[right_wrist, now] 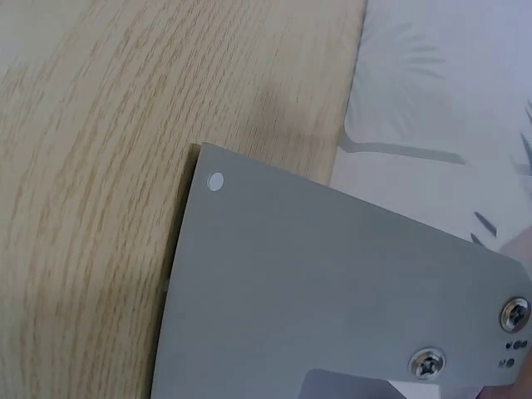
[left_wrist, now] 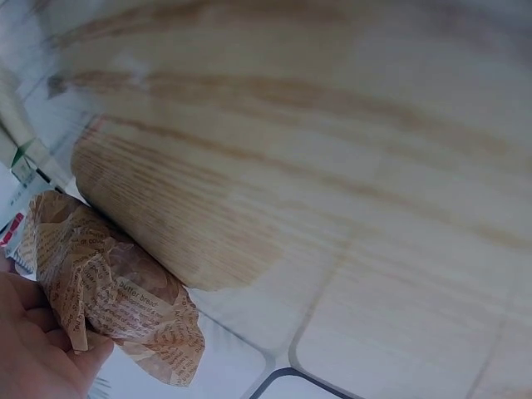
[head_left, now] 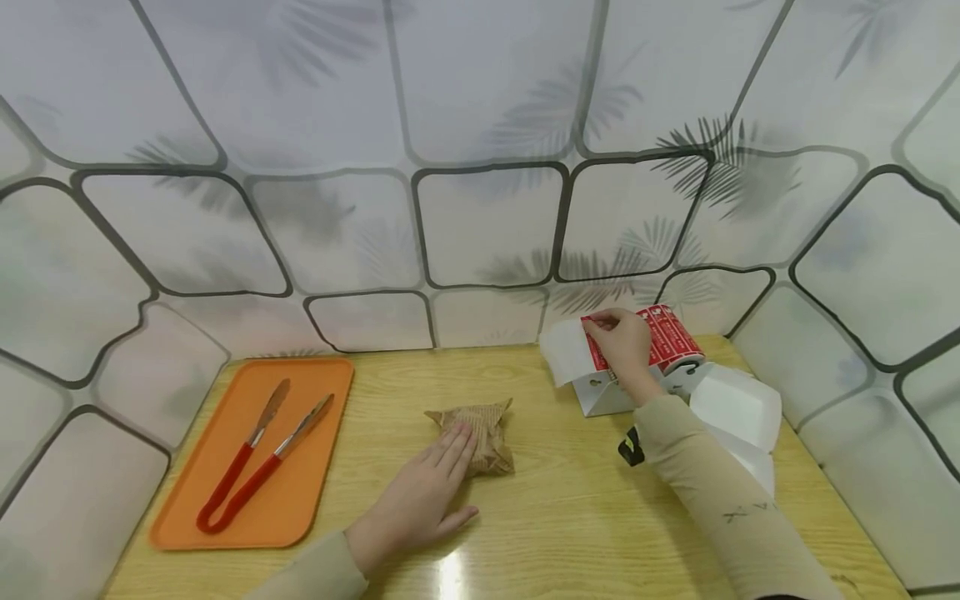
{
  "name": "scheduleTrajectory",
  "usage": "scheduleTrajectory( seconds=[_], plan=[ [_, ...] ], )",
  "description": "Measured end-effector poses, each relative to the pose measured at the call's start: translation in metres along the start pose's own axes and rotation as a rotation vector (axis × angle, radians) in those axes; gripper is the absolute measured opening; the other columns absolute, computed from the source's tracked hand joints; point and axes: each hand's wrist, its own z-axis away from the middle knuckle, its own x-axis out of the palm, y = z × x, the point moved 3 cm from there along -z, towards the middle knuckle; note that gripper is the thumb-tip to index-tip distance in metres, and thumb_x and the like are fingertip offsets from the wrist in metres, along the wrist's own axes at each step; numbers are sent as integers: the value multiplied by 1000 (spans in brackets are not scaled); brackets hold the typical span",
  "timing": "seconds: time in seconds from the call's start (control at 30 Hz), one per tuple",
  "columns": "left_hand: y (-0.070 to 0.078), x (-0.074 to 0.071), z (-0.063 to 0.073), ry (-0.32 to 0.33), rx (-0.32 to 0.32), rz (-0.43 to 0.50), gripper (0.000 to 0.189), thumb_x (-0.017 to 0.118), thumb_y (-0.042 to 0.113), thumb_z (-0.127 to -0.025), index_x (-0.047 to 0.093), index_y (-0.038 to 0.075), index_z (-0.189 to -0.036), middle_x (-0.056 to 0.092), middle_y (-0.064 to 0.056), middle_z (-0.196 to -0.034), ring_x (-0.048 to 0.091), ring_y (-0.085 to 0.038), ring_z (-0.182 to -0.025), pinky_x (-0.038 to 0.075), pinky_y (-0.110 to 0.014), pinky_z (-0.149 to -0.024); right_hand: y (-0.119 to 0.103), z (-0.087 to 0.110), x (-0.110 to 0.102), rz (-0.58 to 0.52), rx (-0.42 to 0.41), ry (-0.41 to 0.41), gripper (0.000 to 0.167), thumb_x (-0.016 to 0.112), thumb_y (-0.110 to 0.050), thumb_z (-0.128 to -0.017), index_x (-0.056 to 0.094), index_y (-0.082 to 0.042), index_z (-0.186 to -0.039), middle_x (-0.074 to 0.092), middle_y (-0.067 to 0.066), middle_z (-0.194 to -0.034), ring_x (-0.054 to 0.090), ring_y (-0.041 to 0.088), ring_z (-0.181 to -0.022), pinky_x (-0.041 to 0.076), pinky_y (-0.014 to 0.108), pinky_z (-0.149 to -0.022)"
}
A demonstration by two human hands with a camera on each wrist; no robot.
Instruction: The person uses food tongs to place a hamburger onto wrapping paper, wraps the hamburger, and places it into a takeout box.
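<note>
In the head view my left hand (head_left: pixel 420 492) rests its extended fingers on a crumpled brown paper-wrapped packet (head_left: pixel 487 433), thumb held apart. Printed lettering covers that packet (left_wrist: pixel 125 291) in the left wrist view, where my left hand (left_wrist: pixel 41 341) touches its edge. At the back right, my right hand (head_left: pixel 624 337) pinches a red label (head_left: pixel 596 350) at the front of a label dispenser (head_left: pixel 600 398). White backing paper (head_left: pixel 564 350) hangs from it, and a red label roll (head_left: pixel 667 337) sits behind. The dispenser's grey side plate (right_wrist: pixel 291 266) fills much of the right wrist view.
To the left, an orange tray (head_left: pixel 315 492) bears red-handled metal tongs (head_left: pixel 255 467). A white lidded box (head_left: pixel 738 408) stands open beside the dispenser, partly behind my right forearm. A small black object (head_left: pixel 631 447) lies near that sleeve. Patterned wall covering (head_left: pixel 360 233) encloses the wooden table (head_left: pixel 555 517).
</note>
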Motion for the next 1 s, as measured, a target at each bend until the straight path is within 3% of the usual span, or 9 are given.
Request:
scheduleTrajectory(
  seconds=[0.17, 0.37, 0.57, 0.77, 1.0],
  plan=[
    [-1, 1, 0, 1, -2, 4, 93, 60, 62, -101, 41, -8, -158, 39, -26, -167, 41, -37, -156, 42, -44, -127, -2, 0, -2, -22, -38, 22, 16, 74, -11, -100, 80, 2, -106, 79, 24, -102, 73, 36, -91, 53, 32, -76],
    [-3, 2, 0, 3, 7, 4, 94, 60, 64, -100, 42, -7, -158, 40, -25, -167, 41, -37, -156, 40, -44, -127, -12, 5, -5, -56, -96, 24, 15, 73, -10, -100, 78, 2, -106, 77, 24, -100, 72, 37, -91, 52, 30, -74],
    [-4, 1, 0, -2, 9, -1, 94, 59, 65, -100, 42, -7, -158, 40, -25, -167, 42, -36, -156, 42, -43, -127, -32, 11, -3, -63, -183, -42, 15, 73, -12, -101, 78, 1, -107, 76, 22, -101, 73, 35, -91, 53, 29, -75],
    [-4, -1, 1, -17, 2, 10, 93, 58, 65, -101, 41, -6, -159, 39, -24, -168, 41, -36, -156, 42, -43, -127, -56, 19, 6, -153, -243, -157, 14, 73, -8, -100, 78, 0, -110, 79, 21, -103, 75, 35, -93, 62, 34, -81],
    [-4, -2, 1, -23, -6, 24, 94, 59, 65, -101, 40, -6, -159, 38, -24, -168, 41, -36, -157, 41, -44, -127, -74, 34, 31, -233, -234, -416, 14, 69, -6, -101, 78, -2, -112, 78, 19, -105, 73, 24, -89, 60, 29, -75]
  ],
)
